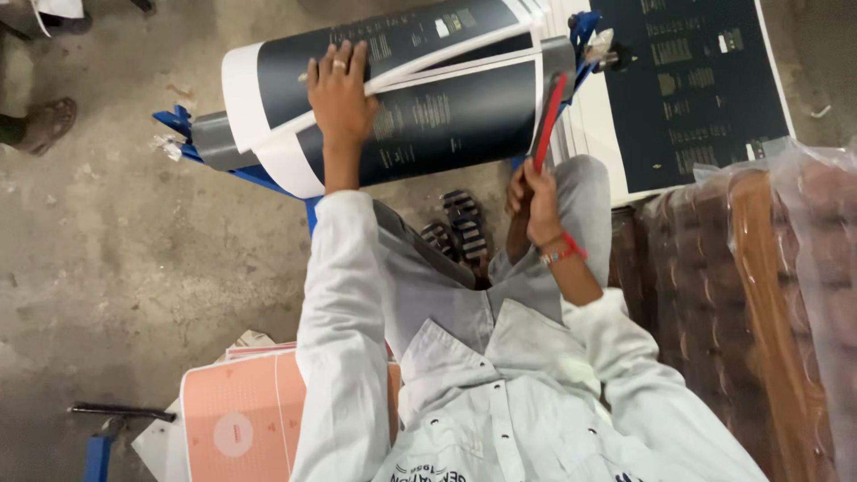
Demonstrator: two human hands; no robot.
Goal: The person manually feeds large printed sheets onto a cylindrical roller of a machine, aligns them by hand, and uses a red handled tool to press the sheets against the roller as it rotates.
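Dark printed sheets [420, 107] with white margins are being held rolled around a grey tube [210, 143] on a blue stand [178, 120], upper centre of the frame. The left hand [339, 94] is being pressed flat on the roll, fingers together. A red strip [547, 120] is being gripped at its lower end by the right hand [536, 201], fingers closed. A flat stack of matching sheets [687, 80] is lying at upper right.

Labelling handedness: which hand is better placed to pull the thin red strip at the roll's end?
Right, likely: the right hand grips the thin red strip; the left hand lies flat on the dark printed paper roll.
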